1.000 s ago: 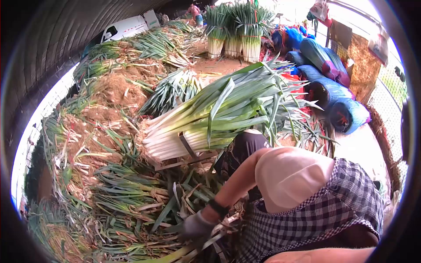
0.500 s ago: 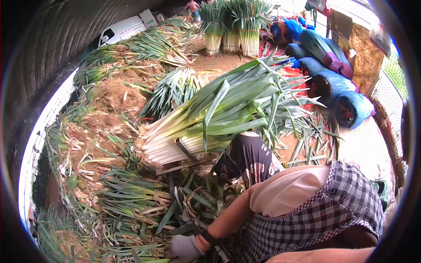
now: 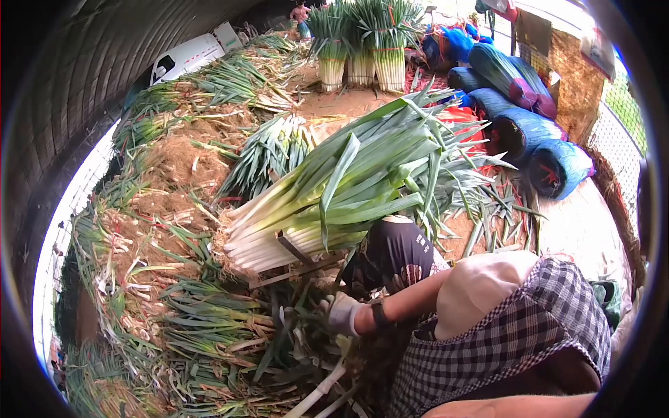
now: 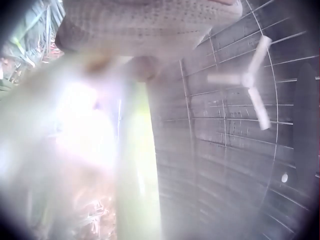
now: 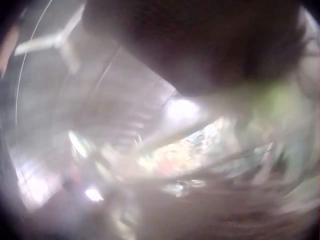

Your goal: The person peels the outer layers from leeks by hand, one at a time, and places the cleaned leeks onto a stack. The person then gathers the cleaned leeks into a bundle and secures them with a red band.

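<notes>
In the left wrist view, my gloved left hand (image 4: 145, 25) grips a leek (image 4: 140, 165) whose pale green stalk runs down from the fingers. That hand lies outside the head view, where a white leek stalk (image 3: 326, 383) slants at the bottom. My right hand (image 3: 343, 313), in a grey glove with a dark band at the wrist, hovers over loose leaves beside my knee. Its fingers look bent, but I cannot tell what they hold. The right wrist view is blurred, with the dark glove (image 5: 210, 45) filling its top. A big leek bundle (image 3: 327, 188) lies tilted on a metal stand (image 3: 296, 268).
Untrimmed leeks (image 3: 216, 320) and leafy scraps cover the ground at the left. Tied bundles (image 3: 362, 56) stand upright behind. Blue wrapped rolls (image 3: 516, 132) lie at the right. A white vehicle (image 3: 188, 59) and another person (image 3: 300, 17) are far back.
My right hand has gone from low near the leek, down and left among the leaves, then up and right toward the stand. The white stalk shows again at the bottom. The big bundle stays put.
</notes>
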A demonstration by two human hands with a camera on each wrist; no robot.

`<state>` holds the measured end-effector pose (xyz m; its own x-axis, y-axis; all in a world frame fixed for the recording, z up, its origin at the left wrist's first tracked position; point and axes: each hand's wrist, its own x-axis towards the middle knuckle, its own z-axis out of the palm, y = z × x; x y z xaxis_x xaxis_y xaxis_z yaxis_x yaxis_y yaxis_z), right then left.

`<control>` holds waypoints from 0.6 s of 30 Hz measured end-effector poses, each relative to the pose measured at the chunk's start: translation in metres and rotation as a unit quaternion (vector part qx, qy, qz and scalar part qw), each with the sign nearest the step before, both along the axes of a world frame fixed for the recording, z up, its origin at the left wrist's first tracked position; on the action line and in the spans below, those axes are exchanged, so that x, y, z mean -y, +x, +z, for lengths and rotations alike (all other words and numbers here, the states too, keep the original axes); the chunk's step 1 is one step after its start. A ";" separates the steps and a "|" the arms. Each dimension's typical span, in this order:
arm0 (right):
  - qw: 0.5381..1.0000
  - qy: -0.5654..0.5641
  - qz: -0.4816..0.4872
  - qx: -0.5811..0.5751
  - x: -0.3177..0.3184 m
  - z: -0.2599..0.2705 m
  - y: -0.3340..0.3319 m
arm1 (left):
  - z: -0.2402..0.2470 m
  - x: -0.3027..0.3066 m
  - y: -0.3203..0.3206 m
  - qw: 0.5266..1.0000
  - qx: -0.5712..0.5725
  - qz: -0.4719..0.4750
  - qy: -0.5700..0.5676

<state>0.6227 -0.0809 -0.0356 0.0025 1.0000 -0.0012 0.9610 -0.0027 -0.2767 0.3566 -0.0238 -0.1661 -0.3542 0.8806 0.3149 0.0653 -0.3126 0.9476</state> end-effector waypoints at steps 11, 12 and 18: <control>0.591 -0.309 0.279 -0.691 0.027 0.058 -0.106 | 0.034 -0.023 0.027 0.986 0.140 0.015 0.083; 0.591 -0.309 0.279 -0.691 0.027 0.050 -0.112 | 0.035 -0.024 0.032 0.984 0.155 0.014 0.089; 0.743 0.038 0.264 -0.614 0.036 0.051 -0.120 | 0.049 -0.029 0.049 0.964 0.237 0.003 0.121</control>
